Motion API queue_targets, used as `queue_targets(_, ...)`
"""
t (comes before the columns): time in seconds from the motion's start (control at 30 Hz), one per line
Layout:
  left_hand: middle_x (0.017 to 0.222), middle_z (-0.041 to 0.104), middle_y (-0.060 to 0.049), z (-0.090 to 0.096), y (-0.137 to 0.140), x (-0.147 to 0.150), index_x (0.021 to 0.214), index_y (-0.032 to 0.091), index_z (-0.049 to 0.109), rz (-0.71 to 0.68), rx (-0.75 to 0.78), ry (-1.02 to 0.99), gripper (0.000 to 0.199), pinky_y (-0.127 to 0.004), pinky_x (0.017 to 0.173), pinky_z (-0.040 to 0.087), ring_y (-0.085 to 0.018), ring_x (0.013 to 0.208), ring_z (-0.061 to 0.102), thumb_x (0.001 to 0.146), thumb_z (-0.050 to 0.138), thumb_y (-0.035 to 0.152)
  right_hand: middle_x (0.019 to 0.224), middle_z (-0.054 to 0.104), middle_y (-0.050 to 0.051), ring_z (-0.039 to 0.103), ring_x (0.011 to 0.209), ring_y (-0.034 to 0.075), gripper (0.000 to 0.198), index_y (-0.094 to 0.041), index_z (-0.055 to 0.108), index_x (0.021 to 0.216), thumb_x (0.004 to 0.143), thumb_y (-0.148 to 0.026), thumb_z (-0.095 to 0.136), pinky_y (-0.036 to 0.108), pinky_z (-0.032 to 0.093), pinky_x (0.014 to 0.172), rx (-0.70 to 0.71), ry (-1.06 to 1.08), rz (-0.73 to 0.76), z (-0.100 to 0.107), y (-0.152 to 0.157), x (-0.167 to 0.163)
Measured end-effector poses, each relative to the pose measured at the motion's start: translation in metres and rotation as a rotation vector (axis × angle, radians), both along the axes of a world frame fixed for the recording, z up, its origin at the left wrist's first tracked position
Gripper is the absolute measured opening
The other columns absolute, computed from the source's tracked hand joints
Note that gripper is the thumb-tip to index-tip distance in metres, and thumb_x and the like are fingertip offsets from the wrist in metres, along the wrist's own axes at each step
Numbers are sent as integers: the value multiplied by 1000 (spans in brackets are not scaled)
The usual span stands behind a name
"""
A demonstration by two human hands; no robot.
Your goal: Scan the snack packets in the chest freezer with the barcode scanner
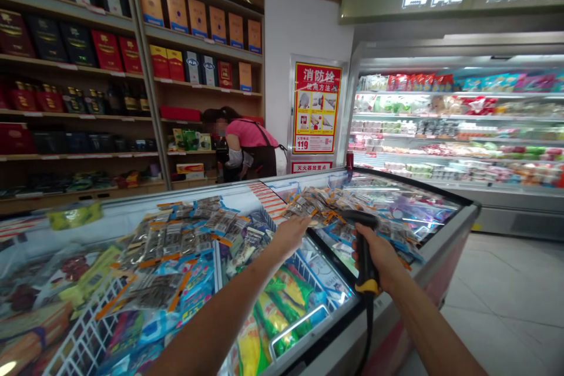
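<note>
My right hand (381,252) is wrapped round the handle of a black and yellow barcode scanner (365,252). Its head points left over the packets, and its cable hangs down from the handle. My left hand (291,234) reaches over the freezer to the near edge of a pile of small flat packets (324,202) with orange and blue edges. Its fingertips are at these packets, but I cannot make out whether they grip one. Another pile of similar packets (176,232) lies to the left, on the left part of the freezer.
A chest freezer (445,235) with glass lids holds white wire baskets (83,329) and green and yellow bags (273,311). Behind it a person in a pink top (251,132) bends beside shelves of boxes (198,17). A lit refrigerated display (458,129) stands at the right.
</note>
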State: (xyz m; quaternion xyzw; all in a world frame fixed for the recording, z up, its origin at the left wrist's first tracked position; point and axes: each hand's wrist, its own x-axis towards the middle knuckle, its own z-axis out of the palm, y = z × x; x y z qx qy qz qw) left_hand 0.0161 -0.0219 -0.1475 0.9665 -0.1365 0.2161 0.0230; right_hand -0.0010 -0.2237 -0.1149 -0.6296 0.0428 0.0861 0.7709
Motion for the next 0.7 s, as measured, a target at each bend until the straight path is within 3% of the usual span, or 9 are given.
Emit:
queue_targets(0.13,100,60,-2,-8,18,-28,97,23,59,-91,-43,78,31,-27,87,37,-15,98,50,73,43,11,43,49,-4,46,33,9,22,-19,49,69,68,-40,56,20,36,29,0,-10,12,-2,6,-4)
queue_targets(0.23,100,61,-2,-8,15,-29,92,24,61,133,-277,122,23,-29,82,40,-18,95,53,72,49,27,43,49,-4,46,33,9,23,-19,49,70,68,-40,57,19,36,29,1,-11,26,0,9,-8)
queue_targets(0.3,99,61,-4,-6,7,-20,95,23,59,282,-412,171,33,-30,76,42,-22,93,55,65,56,37,42,49,-4,45,33,9,22,-19,49,69,69,-40,56,19,36,28,2,-16,33,2,10,-10)
queue_targets(0.37,91,63,-7,-3,0,-9,91,19,60,342,-500,265,39,-31,72,44,-24,87,56,55,65,35,42,49,-4,45,32,9,21,-19,48,69,69,-39,56,19,36,28,-1,-20,38,5,10,-13)
queue_targets(0.43,79,64,-7,0,-1,-1,80,15,61,351,-633,369,32,-30,68,44,-24,80,58,50,69,24,41,49,-4,45,32,10,21,-18,49,68,71,-39,54,20,36,28,-10,-19,46,8,11,-17)
queue_targets(0.5,71,62,-4,3,5,3,77,15,60,331,-911,417,23,-28,64,45,-21,75,58,54,66,19,42,49,-4,45,32,10,22,-18,49,69,71,-39,53,20,37,29,-7,-15,75,11,12,-22)
queue_targets(0.63,71,59,0,4,32,3,87,19,54,257,-1650,350,16,-22,60,47,-11,64,57,71,53,18,43,49,-4,44,32,8,20,-18,50,72,73,-38,51,18,35,28,53,23,160,17,22,-34)
queue_targets(0.7,72,59,0,1,45,4,88,18,51,200,-1894,276,13,-21,60,48,-8,61,57,75,49,16,43,49,-4,43,31,8,20,-18,49,72,73,-38,51,18,35,28,85,55,203,18,31,-40)
